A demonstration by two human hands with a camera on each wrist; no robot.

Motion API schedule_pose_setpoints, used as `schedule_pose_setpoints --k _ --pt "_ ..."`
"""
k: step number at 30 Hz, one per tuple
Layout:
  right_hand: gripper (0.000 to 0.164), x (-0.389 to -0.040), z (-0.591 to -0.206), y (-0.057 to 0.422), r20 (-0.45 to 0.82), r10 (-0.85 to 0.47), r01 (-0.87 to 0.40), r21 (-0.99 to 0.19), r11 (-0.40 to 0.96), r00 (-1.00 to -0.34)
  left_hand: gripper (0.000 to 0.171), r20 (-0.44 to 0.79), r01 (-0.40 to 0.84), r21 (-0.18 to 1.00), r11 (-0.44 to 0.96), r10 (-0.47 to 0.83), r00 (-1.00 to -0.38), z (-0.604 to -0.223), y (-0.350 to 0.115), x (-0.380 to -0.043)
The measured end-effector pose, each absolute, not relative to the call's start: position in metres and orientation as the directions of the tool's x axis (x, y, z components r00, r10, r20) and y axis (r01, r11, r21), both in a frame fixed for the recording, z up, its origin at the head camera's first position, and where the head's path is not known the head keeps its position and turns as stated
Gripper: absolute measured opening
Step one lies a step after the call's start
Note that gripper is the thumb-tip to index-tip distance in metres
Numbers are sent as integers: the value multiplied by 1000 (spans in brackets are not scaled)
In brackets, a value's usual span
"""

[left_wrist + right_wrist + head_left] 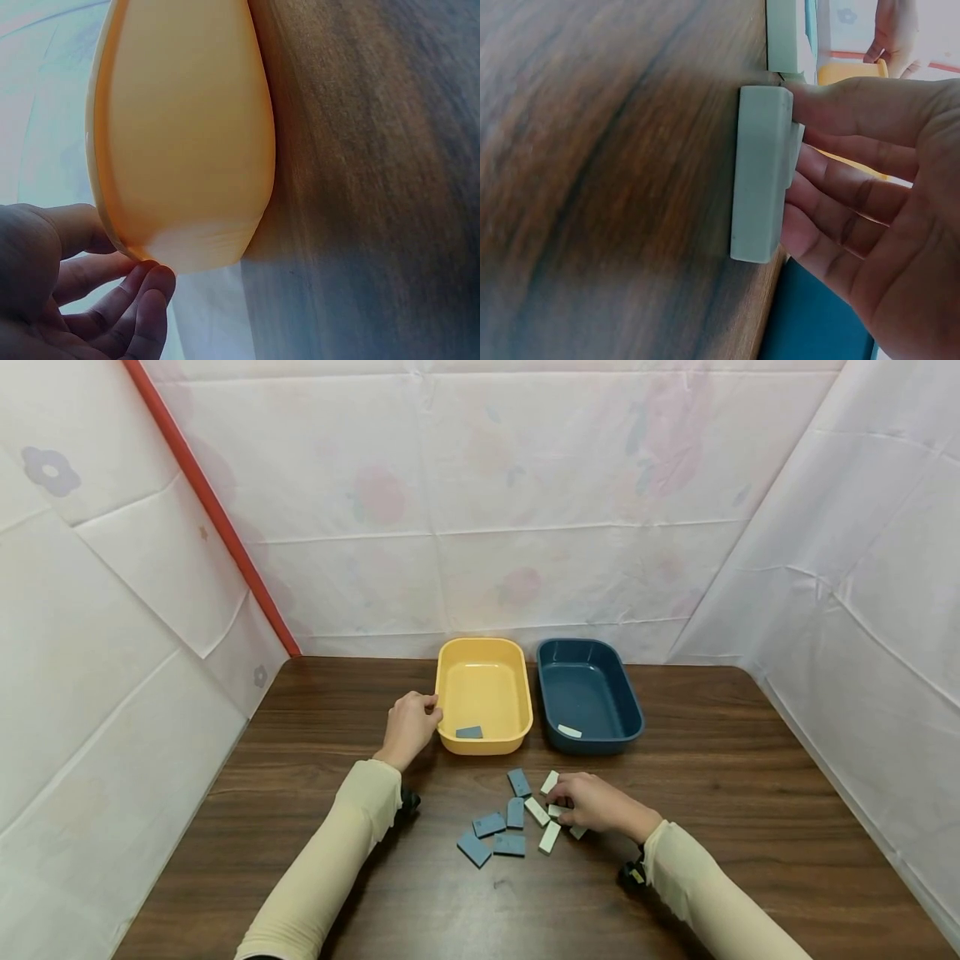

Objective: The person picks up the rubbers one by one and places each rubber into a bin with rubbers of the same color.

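My left hand [411, 727] pinches the left rim of a yellow tray [522, 693]; in the left wrist view, thumb and fingers [154, 289] meet at the rim near the tray's corner. My right hand [596, 803] reaches down among several small off-white tiles [549, 837], thumb and curled fingertips around one off-white tile [556, 811]. The right wrist view shows another off-white tile [759, 172] standing out in front of the fingers [832, 180], partly hiding the gripped one. Several blue-grey tiles [509, 845] lie just left of the off-white group.
A dark blue tray [592, 667] stands right of the yellow one, holding an off-white tile [570, 731]. A blue-grey tile [469, 732] lies inside the yellow tray. Both trays stand at the back of the brown wooden table [330, 710], before a white sheet [480, 568].
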State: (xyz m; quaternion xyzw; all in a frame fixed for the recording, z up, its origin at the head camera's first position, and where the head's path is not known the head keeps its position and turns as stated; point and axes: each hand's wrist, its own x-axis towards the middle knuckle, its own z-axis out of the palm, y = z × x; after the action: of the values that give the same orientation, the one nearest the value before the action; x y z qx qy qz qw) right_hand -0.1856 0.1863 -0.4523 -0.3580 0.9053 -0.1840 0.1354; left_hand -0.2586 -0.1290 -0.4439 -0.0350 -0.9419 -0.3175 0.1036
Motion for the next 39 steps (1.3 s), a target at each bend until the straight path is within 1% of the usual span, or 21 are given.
schedule_pose_setpoints --k 9,16,24,31,39 --pt "22 -186 -453 187 -100 -701 -592 -461 661 -706 32 216 128 597 792 -4 -976 -444 -130 -259" --pt "20 -188 -450 188 -70 -713 -616 -451 647 -698 32 243 152 583 798 8 -970 -445 -130 -258" --pt "20 -190 -442 191 -48 -705 -612 -457 645 -707 32 229 143 586 797 6 -973 -445 -129 -259" --pt "20 -193 -432 193 1 -697 -624 -445 642 -717 31 274 167 581 797 2 -962 -444 -129 -256" --pt "19 -199 -421 196 48 -691 -639 -433 636 -721 32 238 144 583 800 1 -971 -445 -128 -257"
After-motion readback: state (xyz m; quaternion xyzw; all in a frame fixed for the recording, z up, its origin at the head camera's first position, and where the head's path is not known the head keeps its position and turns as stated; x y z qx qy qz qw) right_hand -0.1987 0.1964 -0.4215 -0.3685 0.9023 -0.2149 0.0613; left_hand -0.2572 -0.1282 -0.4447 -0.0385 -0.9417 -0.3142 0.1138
